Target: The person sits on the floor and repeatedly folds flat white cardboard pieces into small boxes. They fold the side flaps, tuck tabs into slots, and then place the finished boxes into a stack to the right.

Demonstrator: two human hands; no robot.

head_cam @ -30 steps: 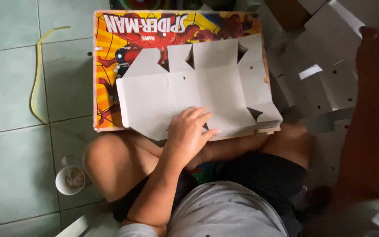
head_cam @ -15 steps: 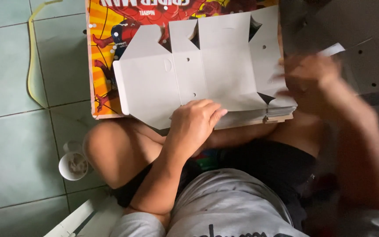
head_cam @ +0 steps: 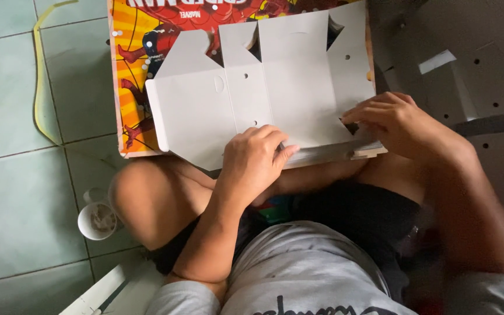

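A flat white cardboard box blank with cut flaps and small holes lies on top of a stack of like sheets, resting on a colourful comic-print board across my lap. My left hand presses down on the near edge of the top sheet, fingers curled. My right hand rests on the sheet's right near corner, fingertips at a notch on the edge of the stack. Whether it pinches the sheet is unclear.
Folded white boxes are piled on the right. A small white cup stands on the green tiled floor by my left knee. A yellow strap lies on the tiles at the left. A white object shows at the bottom edge.
My right hand came down from the pile on the right and settled on the sheet's right corner. My left hand stayed pressed on the near edge. The view shifted slightly.
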